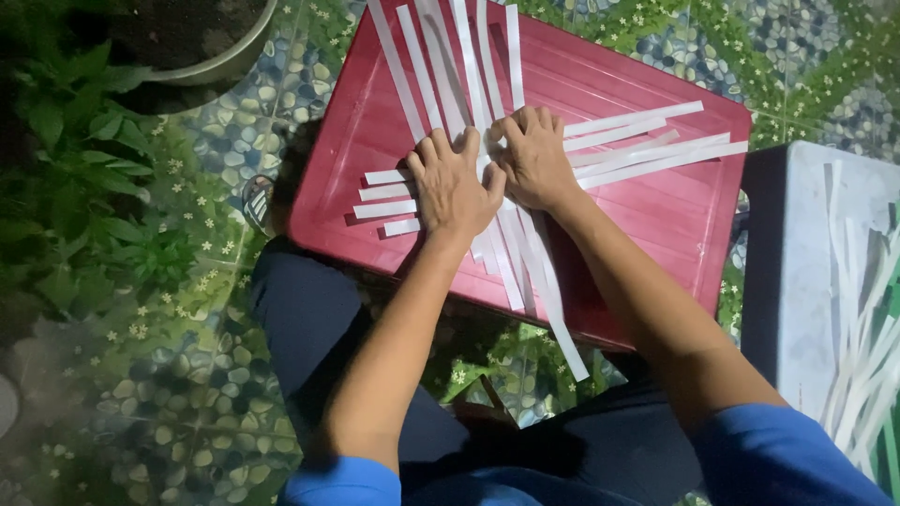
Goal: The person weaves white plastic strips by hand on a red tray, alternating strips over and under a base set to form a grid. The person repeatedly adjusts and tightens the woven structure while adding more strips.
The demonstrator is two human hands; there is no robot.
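Two hands press on crossed white strips (487, 150) laid over a red lid (656, 215). The left hand (453, 187) lies flat, palm down, fingers slightly spread and pointing to 12 o'clock. The right hand (534, 159) sits just beside it at 2 o'clock, thumbs nearly touching, its fingers curled down with the tips bearing on the crossing. Neither hand pinches a strip, as far as the view shows.

Location: the strips cross at the lid's centre. One set runs from 12 to 6 o'clock; the other runs from 9 to 3 o'clock.

Risks:
- The strips look thin and smooth. If pressure eases on one side, the crossing probably slides and the spacing is lost.
- One long strip overhangs the lid's edge at 5 o'clock. A knee or sleeve could catch it and drag the set askew.
- The lid appears to rest tilted over the lap. A leg shift could tip it.

Hidden or unclear:
- The palms cover the crossing, so which strip passes over which cannot be told.
- The upper strip ends are cut off at 12 o'clock.
- A grey box (797, 281) at 3 o'clock holds more strips (867, 365), partly out of frame.
- A pot (225, 61) and plants (84, 187) at 10 o'clock lie in deep shadow.
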